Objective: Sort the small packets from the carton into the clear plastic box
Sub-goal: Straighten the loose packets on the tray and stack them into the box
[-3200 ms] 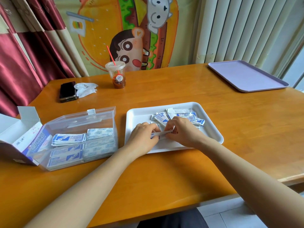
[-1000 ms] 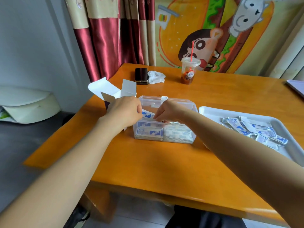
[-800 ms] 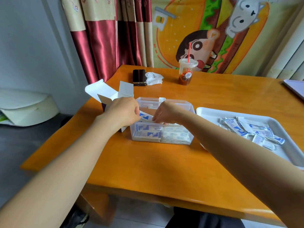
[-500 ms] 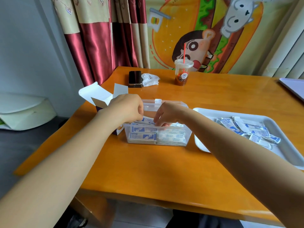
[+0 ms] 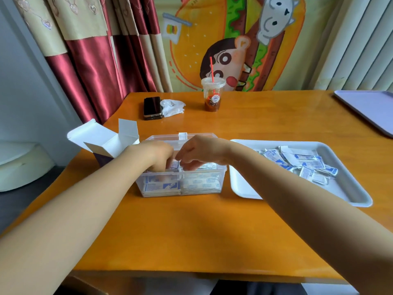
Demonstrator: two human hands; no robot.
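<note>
**Left hand (image 5: 158, 153) and right hand (image 5: 201, 151) at the clear plastic box (image 5: 202, 182)**

Left hand: fingers point down into the left compartment of the box and touch the stacked packets (image 5: 161, 185) there. Whether they grip one, I cannot tell, since the fingertips are hidden behind the box wall.

Right hand: held over the middle of the box, fingers curled downward just beside the left hand. The fingertips are blurred, so I cannot tell if it holds anything.

Box: stands on the orange table (image 5: 191, 231), near-left of centre, lid open toward the far side. Two compartments, both holding flat stacks — blue-printed faces on the left, paler ones on the right.

Carton (image 5: 106, 141): just left of the box, flaps standing open, partly behind the left forearm.

White tray (image 5: 240, 189): just right of the box, with a heap of loose packets (image 5: 297, 165) at its far side.

Far side of table: black phone (image 5: 152, 107) touching a crumpled tissue (image 5: 172, 106); a cup (image 5: 213, 96) with a red straw to their right; a lilac tray (image 5: 372, 107) at the far right edge.
</note>
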